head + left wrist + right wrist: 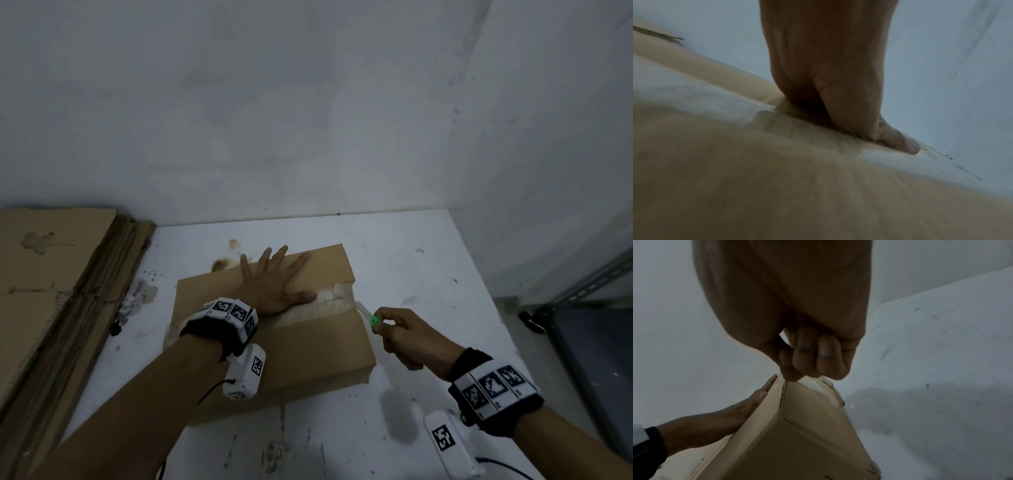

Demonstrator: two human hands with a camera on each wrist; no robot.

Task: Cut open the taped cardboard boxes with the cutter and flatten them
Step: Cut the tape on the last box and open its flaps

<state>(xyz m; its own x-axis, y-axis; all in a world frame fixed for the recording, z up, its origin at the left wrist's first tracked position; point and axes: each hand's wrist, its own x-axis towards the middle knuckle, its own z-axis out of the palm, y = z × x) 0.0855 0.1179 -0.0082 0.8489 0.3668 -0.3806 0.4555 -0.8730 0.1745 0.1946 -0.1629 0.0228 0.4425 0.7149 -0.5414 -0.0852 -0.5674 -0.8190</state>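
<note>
One cardboard box [274, 342] lies flat-side down on the white table [428, 260], closed; its contents cannot be seen. The top is plain brown board, two flaps meeting at a seam covered by a strip of clear, wrinkled tape [318, 306] that runs across to the right edge. The near right corner of the box shows creases and small tears in the right wrist view.

The left hand [274, 282] lies palm down on the far flap, fingers straight and spread, thumb resting along the tape. The left wrist view confirms the palm and thumb pressed flat to the board.

The right hand [404, 334] is closed around a cutter [368, 315], fingers curled tight over its handle. The cutter has a pale, translucent body with a green round knob. Its tip points at the right end of the taped seam, at the box edge; whether the blade touches the tape cannot be told.

A stack of flat cardboard sheets [51, 274] lies to the left of the table, brown, with a stained patch on the top sheet. The table surface is scuffed and carries brown stains [226, 257] just beyond the box. A grey metal shelf frame [589, 284] stands at the right, well apart from the box. A pale, marked wall [308, 102] rises behind the table.
</note>
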